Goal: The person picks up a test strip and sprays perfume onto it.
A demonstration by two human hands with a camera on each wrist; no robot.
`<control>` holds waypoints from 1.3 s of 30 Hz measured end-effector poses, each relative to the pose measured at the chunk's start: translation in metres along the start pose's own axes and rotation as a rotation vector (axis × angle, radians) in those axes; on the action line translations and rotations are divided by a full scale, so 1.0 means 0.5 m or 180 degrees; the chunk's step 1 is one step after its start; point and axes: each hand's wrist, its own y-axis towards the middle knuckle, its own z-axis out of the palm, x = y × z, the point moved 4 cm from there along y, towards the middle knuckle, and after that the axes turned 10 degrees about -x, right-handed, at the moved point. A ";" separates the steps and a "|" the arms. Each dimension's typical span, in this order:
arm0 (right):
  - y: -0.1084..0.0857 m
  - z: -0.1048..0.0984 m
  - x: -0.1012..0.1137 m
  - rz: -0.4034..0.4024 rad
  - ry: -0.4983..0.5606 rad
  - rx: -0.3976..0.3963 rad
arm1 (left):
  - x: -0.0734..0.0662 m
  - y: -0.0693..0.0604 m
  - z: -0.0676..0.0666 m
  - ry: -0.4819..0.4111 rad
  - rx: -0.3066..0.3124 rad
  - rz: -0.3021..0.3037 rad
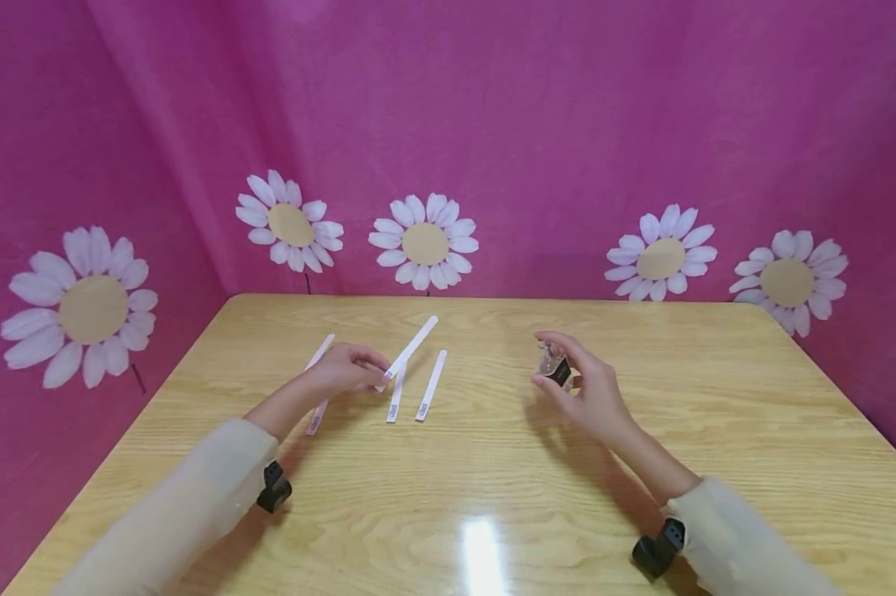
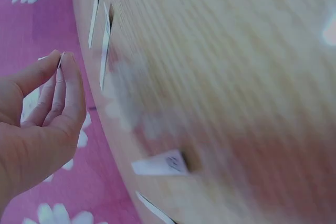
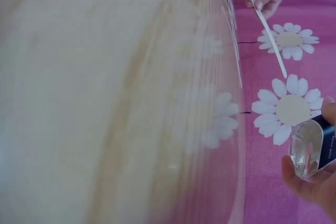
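My left hand (image 1: 343, 370) pinches one end of a white paper strip (image 1: 414, 343) between thumb and fingers, and the strip slants up to the right. In the right wrist view the same strip (image 3: 271, 40) hangs off the left hand's fingertips (image 3: 257, 4). More white strips lie on the table: one (image 1: 431, 386) to the right, one (image 1: 395, 397) under the held strip, and one (image 1: 316, 418) partly hidden by the left hand. My right hand (image 1: 592, 393) grips a small clear glass bottle (image 1: 554, 366) with a dark label, thumb and fingers on its opposite sides.
A wooden table (image 1: 492, 463) with a glossy, light-reflecting surface lies under both hands. Behind it and on the left hangs a pink cloth (image 1: 522, 149) printed with large white daisies. Each forearm wears a small black camera.
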 end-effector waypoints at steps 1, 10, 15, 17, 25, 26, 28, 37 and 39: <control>0.003 0.004 0.002 -0.0041 0.0007 0.0008 | -0.004 0.000 0.004 0.0026 0.0023 -0.0002; 0.033 0.029 0.025 -0.0318 -0.0063 -0.0094 | -0.052 -0.002 0.042 -0.0053 0.0215 0.0105; 0.047 0.028 0.032 -0.0321 -0.0070 -0.0187 | -0.068 -0.006 0.048 -0.0097 0.0225 0.0198; 0.051 0.028 0.034 -0.0314 -0.0064 -0.0182 | -0.070 -0.008 0.047 -0.0088 0.0200 0.0186; 0.058 0.031 0.038 -0.0278 0.0052 -0.0187 | -0.070 -0.015 0.052 -0.0073 0.0174 0.0158; 0.058 0.032 0.038 -0.0278 0.0055 -0.0182 | -0.071 -0.015 0.054 -0.0078 0.0180 0.0175; 0.059 0.033 0.038 -0.0293 0.0045 -0.0183 | -0.073 -0.015 0.057 -0.0079 0.0184 0.0188; 0.058 0.033 0.041 -0.0319 0.0001 -0.0238 | -0.077 -0.019 0.062 0.0000 0.0221 0.0263; 0.058 0.034 0.041 -0.0299 -0.0015 -0.0242 | -0.076 -0.019 0.062 0.0009 0.0219 0.0241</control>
